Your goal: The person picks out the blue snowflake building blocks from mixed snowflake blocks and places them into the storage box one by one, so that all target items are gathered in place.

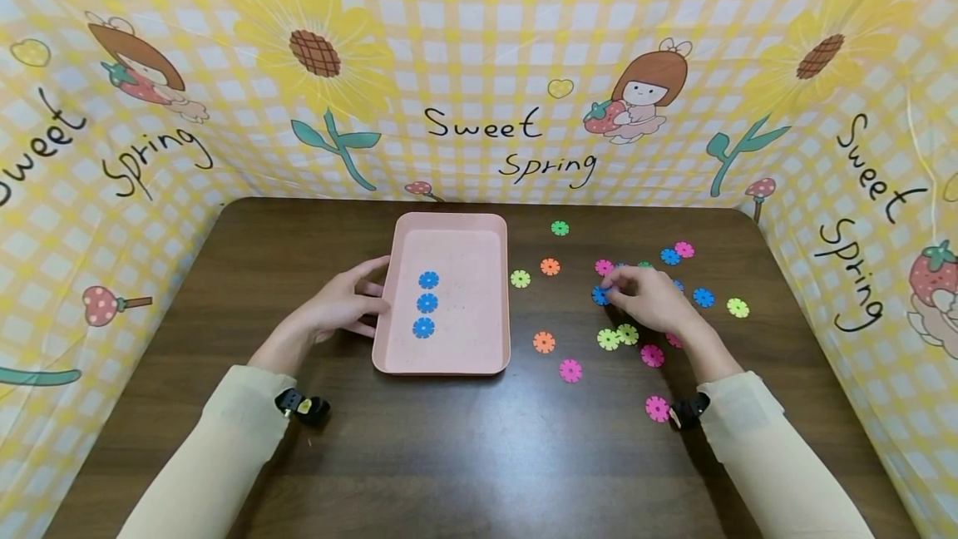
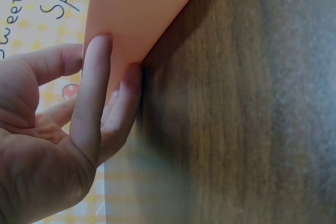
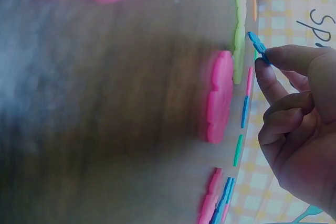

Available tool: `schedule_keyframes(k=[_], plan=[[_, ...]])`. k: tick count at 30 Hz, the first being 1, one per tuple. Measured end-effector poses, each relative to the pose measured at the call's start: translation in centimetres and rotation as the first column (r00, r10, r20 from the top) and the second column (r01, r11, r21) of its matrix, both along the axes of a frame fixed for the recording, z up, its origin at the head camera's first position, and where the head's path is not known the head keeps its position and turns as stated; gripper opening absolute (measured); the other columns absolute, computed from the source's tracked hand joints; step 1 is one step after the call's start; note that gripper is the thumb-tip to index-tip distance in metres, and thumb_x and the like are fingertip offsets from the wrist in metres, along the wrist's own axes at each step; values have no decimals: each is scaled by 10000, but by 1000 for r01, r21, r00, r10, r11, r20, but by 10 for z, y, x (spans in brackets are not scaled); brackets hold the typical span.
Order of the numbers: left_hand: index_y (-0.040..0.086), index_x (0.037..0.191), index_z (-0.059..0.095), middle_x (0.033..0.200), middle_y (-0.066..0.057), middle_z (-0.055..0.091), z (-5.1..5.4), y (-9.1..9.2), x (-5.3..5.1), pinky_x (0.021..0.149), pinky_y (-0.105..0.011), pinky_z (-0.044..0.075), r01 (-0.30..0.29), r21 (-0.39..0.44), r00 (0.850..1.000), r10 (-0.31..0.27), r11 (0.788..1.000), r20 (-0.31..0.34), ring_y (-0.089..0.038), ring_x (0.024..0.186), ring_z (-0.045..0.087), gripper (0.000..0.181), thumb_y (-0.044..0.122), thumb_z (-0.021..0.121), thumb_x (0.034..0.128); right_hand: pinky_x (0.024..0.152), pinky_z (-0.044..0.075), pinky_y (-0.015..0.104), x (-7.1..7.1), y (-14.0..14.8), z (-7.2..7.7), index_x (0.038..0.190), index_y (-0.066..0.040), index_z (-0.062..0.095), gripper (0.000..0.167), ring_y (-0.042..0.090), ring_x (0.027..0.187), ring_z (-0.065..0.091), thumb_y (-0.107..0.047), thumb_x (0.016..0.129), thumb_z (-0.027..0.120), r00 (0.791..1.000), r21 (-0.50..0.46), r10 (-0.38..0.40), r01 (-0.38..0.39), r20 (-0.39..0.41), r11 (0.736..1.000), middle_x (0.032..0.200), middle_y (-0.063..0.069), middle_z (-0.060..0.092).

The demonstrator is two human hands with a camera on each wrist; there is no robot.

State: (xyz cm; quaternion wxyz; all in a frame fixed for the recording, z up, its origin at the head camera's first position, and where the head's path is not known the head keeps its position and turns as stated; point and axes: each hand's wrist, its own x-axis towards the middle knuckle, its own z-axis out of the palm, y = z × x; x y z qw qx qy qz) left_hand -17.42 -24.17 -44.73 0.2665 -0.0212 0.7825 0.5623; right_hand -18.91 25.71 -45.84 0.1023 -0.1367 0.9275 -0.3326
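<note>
My right hand [image 1: 645,298] pinches a blue snowflake disc [image 3: 256,43] between thumb and finger, its edge lifted in the right wrist view. At the pink tray's left side, my left hand [image 1: 341,301] touches the outer wall with its fingers extended. The tray [image 1: 500,306] lies flat on the table, with three blue notched discs [image 1: 427,303] in a column toward its left side. Around the right hand lie loose discs, among them yellow-green discs [image 1: 609,339] and a pink disc [image 1: 652,356]. The hand partly hides a few others.
Several more discs are scattered right of the tray, including a green disc [image 1: 560,228], an orange disc [image 1: 550,266] and a blue disc [image 1: 703,298]. A pink disc [image 1: 657,408] lies by the right wrist camera. Patterned cloth [image 1: 479,65] walls the brown table [image 1: 464,456] behind and at both sides.
</note>
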Motion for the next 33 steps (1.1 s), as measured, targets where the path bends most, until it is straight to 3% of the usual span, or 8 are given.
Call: schedule_keyframes(k=[3,6,11,14,20,24,30,33], plan=[[220,1677,192,1396,-323,456,0,0,0,754,-489,637,-1,1,1000,1,1000,-3,-353,1061,675,888,31,671,953,873,546,491,0,-1,1,1165,-95,751,177,309,1026,639,-144,1016,669,1000,7,5,-5,-1,1000,1066,76,724],[219,1676,193,1393,-324,456,-1,0,0,753,-489,637,-1,2,1000,1,1000,-5,-352,1054,677,886,31,670,954,853,545,481,-1,-2,2,1204,-99,755,210,304,1042,638,-151,1022,663,1000,8,8,-8,-2,1000,1145,97,729],[219,1676,196,1389,-322,457,-1,0,0,756,-489,636,2,-3,1000,-2,1000,-9,-356,1063,673,882,31,668,955,585,429,344,-3,-6,4,1212,-119,753,215,220,669,513,-166,1021,666,1000,2,-4,4,5,1000,1109,89,719],[220,1676,198,1386,-323,458,-1,0,0,758,-491,636,2,-4,1000,-2,1000,-12,-360,1070,670,884,27,669,953,535,374,324,-4,-10,5,1199,-132,755,204,205,584,433,-175,1017,675,1000,-11,-11,11,1,1000,1051,69,714],[220,1676,198,1379,-320,457,0,1,0,756,-492,636,2,-6,1000,-2,1000,-10,-366,1075,668,882,28,668,954,583,422,337,-7,-19,5,1172,-135,766,184,242,796,563,-160,1009,685,999,-75,-10,7,-37,997,1073,53,733],[213,1676,195,1377,-320,459,1,1,0,755,-492,636,4,-6,1000,-4,1000,-9,-370,1077,668,882,30,668,954,616,471,344,-10,-29,7,1166,-150,773,178,257,834,598,-176,1006,699,999,-123,-5,-1,-48,992,1116,44,742],[209,1675,196,1375,-321,463,1,0,0,753,-496,635,5,3,1000,-5,1000,-4,-371,1073,669,881,30,669,954,766,500,394,-13,-48,12,1160,-144,775,175,244,946,615,-179,1002,709,998,-182,5,-16,-58,983,1100,34,747],[211,1676,191,1380,-326,475,0,0,0,756,-496,635,7,10,1000,-7,1000,1,-377,1083,670,884,24,664,954,753,492,372,-16,-59,14,1142,-141,776,160,256,905,614,-176,1000,711,998,-210,5,-19,-69,978,1078,19,750]])
